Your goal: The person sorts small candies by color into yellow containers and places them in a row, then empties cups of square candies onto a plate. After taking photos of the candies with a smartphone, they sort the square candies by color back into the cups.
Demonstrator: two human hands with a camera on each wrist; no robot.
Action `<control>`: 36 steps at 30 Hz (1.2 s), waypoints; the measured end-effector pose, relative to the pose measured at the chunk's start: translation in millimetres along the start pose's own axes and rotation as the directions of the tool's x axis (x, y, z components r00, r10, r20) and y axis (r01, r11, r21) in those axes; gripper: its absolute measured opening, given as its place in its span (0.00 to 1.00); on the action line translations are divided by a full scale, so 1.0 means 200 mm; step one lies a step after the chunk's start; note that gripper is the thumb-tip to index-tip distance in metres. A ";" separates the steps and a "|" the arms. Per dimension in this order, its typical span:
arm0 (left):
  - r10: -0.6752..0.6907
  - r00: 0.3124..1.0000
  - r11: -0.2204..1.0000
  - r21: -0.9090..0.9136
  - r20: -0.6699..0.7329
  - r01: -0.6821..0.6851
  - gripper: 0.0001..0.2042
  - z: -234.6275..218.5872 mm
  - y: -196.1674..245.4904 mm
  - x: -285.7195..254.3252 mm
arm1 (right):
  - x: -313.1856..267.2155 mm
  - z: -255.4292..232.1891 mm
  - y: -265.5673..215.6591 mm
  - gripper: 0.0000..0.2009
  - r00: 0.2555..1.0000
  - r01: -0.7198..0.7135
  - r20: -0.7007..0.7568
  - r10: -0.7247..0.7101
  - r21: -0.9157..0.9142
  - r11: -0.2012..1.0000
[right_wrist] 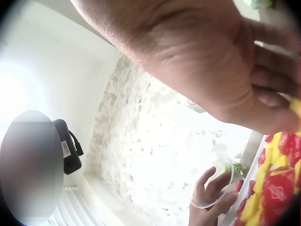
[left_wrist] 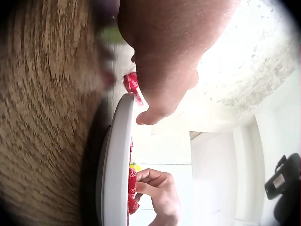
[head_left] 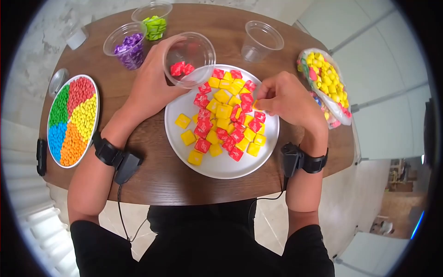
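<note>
My left hand (head_left: 154,78) grips a clear plastic cup (head_left: 206,51), tilted over the far edge of a white plate (head_left: 184,159), with a few red wrapped candies (head_left: 177,69) inside. Red and yellow wrapped candies (head_left: 224,111) lie spread over the plate. At its right side, my right hand (head_left: 290,99) pinches a yellow candy (head_left: 256,105) between thumb and fingers. The right wrist view shows that hand (right_wrist: 207,66) with yellow at its fingertips. In the left wrist view, the left hand (left_wrist: 164,61) is above the plate's rim (left_wrist: 120,155).
Cups of purple candies (head_left: 130,51) and green candies (head_left: 155,27) stand at the back left. An upright clear cup (head_left: 262,41) stands behind the plate. A divided tray of coloured candies (head_left: 58,111) is at left; a bag of yellow candies (head_left: 328,76) lies at right.
</note>
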State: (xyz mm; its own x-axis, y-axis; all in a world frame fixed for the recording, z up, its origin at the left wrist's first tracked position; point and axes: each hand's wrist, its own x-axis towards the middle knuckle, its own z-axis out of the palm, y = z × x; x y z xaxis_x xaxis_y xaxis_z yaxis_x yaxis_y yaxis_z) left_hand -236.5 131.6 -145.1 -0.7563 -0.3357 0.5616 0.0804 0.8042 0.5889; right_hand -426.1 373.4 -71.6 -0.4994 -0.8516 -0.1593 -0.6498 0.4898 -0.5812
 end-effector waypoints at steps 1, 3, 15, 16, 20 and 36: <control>0.013 1.000 1.000 -0.010 0.004 -0.013 0.44 0.00 0.00 0.00 | 0.00 0.00 0.00 0.09 1.000 0.006 0.008 -0.006 -0.010 1.000; 0.007 1.000 1.000 -0.007 -0.003 -0.007 0.45 0.01 0.00 0.00 | 0.00 -0.01 -0.01 0.09 1.000 0.012 -0.014 -0.011 0.056 0.998; 0.035 0.999 0.999 0.023 -0.021 -0.034 0.47 0.02 0.00 0.00 | 0.01 0.02 -0.08 0.12 0.985 -0.125 -0.145 0.094 -0.221 0.967; 0.043 0.999 0.999 0.029 -0.024 -0.042 0.46 0.02 0.00 0.00 | 0.02 0.03 -0.09 0.12 0.985 -0.123 -0.144 0.092 -0.219 0.968; -0.010 1.000 1.000 0.019 0.007 0.010 0.46 0.01 0.00 0.01 | 0.01 0.06 -0.10 0.13 0.990 -0.063 -0.139 0.036 -0.200 0.978; 0.042 0.999 0.997 0.069 -0.009 -0.041 0.47 0.02 0.00 0.00 | 0.05 0.26 -0.25 0.02 0.919 0.350 -0.346 -0.187 0.504 0.789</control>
State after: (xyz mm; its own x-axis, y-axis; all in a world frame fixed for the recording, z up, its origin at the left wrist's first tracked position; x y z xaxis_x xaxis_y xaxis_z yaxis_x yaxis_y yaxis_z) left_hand -238.8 132.8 -146.9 -0.7463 -0.3063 0.5909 0.0664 0.8491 0.5241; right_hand -369.2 330.6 -85.9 -0.5363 -0.8097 0.2382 -0.3989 -0.0055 -0.9170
